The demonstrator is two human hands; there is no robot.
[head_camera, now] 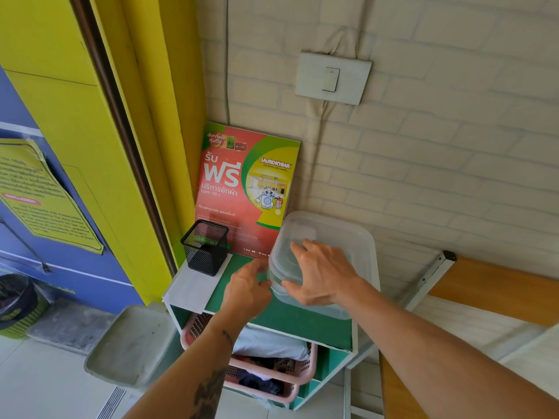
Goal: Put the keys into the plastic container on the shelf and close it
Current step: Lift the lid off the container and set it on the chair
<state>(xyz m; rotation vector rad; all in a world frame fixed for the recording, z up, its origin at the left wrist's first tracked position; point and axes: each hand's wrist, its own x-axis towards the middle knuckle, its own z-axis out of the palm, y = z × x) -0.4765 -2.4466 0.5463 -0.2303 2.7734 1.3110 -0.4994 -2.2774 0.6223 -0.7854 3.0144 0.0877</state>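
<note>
A clear plastic container [358,240] with its lid [305,226] on top stands on the green shelf top [290,319], against the brick wall. My right hand [320,273] lies spread over the lid, thumb hooked at the near left corner. My left hand [246,287] pinches the container's left edge with its fingertips. No keys are visible; whether any lie inside the cloudy container or in a hand I cannot tell.
A black mesh pen holder [205,246] stands on white paper [193,287] at the shelf's left. A red laundry poster [242,182] leans behind. Pink baskets [272,379] fill the shelf below. A grey tray [133,343] sits lower left, a wooden table [499,285] right.
</note>
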